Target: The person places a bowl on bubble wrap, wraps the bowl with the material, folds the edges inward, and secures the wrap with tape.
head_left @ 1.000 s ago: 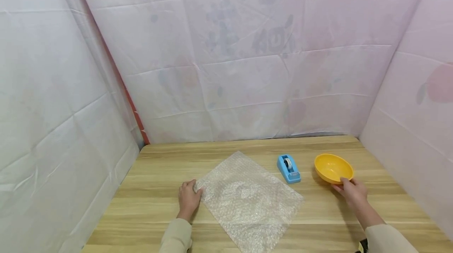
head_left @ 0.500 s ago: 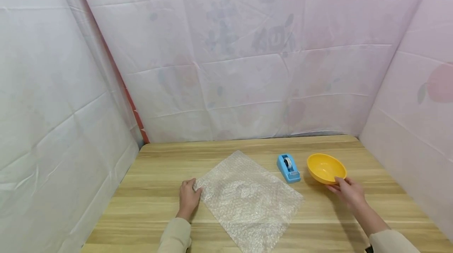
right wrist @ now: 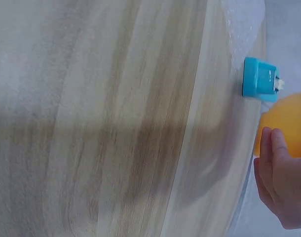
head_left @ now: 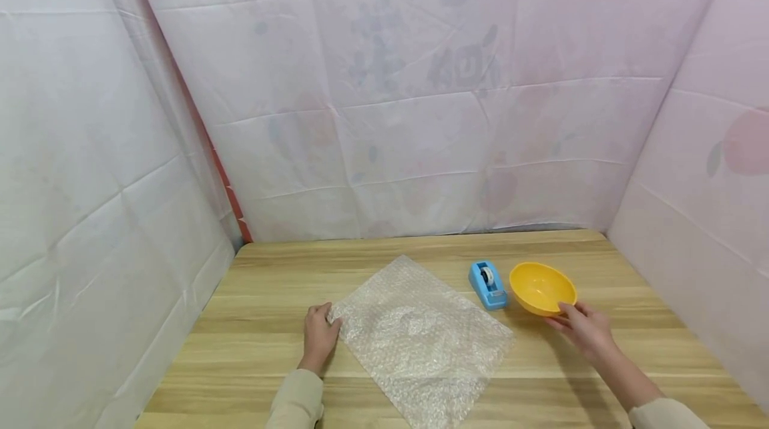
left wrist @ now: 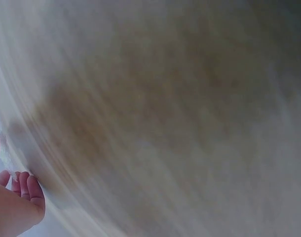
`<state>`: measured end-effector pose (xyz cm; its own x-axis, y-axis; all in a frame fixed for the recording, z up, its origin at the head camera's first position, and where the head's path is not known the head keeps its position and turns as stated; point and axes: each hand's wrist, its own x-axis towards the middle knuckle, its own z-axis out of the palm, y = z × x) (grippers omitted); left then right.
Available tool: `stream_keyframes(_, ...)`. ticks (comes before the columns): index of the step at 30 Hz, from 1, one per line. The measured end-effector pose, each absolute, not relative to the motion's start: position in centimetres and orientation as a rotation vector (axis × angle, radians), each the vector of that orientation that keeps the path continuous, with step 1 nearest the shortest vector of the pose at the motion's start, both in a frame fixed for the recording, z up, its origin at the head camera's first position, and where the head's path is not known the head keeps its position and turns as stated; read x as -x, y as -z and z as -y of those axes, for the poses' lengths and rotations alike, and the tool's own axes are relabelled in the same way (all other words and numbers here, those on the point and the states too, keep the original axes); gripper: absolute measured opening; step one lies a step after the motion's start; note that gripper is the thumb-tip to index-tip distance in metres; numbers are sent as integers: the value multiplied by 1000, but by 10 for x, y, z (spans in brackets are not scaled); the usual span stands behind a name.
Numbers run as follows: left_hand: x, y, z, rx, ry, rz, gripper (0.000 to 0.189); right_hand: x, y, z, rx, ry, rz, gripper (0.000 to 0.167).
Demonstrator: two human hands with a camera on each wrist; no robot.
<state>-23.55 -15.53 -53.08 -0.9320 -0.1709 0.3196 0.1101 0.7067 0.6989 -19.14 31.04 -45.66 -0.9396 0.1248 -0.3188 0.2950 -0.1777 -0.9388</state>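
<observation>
A yellow bowl (head_left: 541, 285) tilts in my right hand (head_left: 585, 330), thumb over its near rim and fingers beneath, raised above the table. From the right wrist view, the bowl's outside (right wrist: 291, 121) shows with two straight fingers (right wrist: 273, 143) along it. My left hand (head_left: 320, 335) rests on the table at the left corner of a clear bubble wrap sheet (head_left: 420, 342). Its thumb and forefinger stand apart on either side of that corner. The left wrist view has the same hand (left wrist: 22, 202) at its lower left edge, fingers loosely bent.
A blue tape dispenser (head_left: 488, 285) with a white roll stands just left of the bowl, beyond the wrap's right edge. Under everything lies a wood-grain table (head_left: 252, 322). White sheeting (head_left: 408, 169) hangs at the back and both sides.
My right hand has carried the bowl leftward, closer to the tape dispenser. My left hand, the bubble wrap and the dispenser stay in place.
</observation>
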Motion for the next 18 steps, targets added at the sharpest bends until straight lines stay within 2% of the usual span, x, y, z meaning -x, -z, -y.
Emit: stream_keyframes(18,236,530,154,-57,1100,2539,36,175,456,-286,-420,2186,-1986,66)
